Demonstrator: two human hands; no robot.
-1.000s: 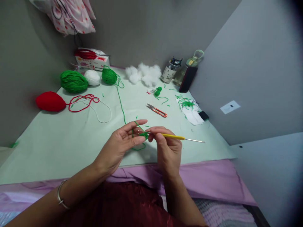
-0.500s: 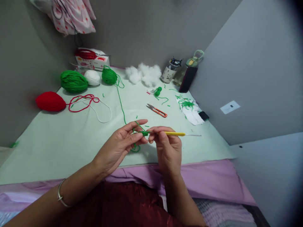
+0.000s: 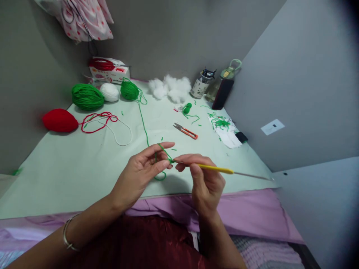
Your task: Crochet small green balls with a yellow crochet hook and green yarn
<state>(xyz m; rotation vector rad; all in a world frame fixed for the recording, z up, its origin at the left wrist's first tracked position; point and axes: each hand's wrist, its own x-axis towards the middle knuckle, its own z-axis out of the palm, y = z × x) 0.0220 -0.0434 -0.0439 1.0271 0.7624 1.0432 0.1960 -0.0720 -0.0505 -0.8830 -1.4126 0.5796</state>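
Observation:
My left hand pinches a small green crocheted piece between thumb and fingers, with green yarn running over its raised index finger. In my right hand is a crochet hook with a yellow handle, its tip at the green piece and its other metal end pointing right. The yarn leads back across the table to a green ball. A loop of green yarn hangs below the left fingers.
Orange thread snips lie beyond my hands. Behind are white stuffing, a pen holder, a bottle and a small green piece. Red yarn sits left; green scraps lie right.
My right hand has moved a little right and down, and the hook now slants down to the right. The left fingers have shifted slightly around the green piece.

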